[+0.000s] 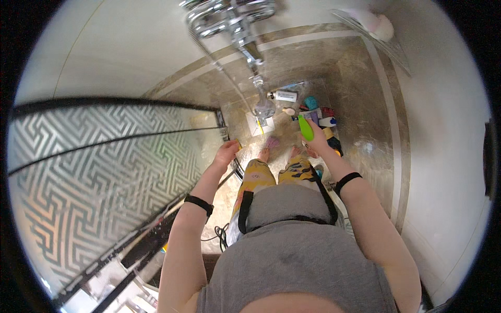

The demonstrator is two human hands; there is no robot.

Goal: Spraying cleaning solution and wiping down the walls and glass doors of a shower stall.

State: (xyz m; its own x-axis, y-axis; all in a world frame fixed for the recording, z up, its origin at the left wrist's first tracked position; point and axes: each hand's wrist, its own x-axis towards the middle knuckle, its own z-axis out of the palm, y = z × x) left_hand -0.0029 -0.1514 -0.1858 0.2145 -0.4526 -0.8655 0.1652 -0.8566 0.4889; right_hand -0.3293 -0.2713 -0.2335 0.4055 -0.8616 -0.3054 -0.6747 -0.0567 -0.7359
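Note:
My right hand (318,136) is closed round a bright green bottle (306,129), held tilted over the wet floor. Out to the left, beside the patterned glass panel, my left hand (227,152) has its fingers bent together. A small yellow edge (239,145) shows at those fingertips, too little to name its kind. Just beyond the green bottle is a cluster of bathroom things: a white pump bottle (285,96) on its side, a teal round puff (311,101) and a white-and-blue bottle (327,122).
A chrome shower mixer (235,26) with a hose and hand shower (265,108) hangs at the far wall. The glass panel (104,182) runs along my left. A corner shelf (373,39) juts out at the far right. A floor drain cover (260,124) lies ahead of my feet.

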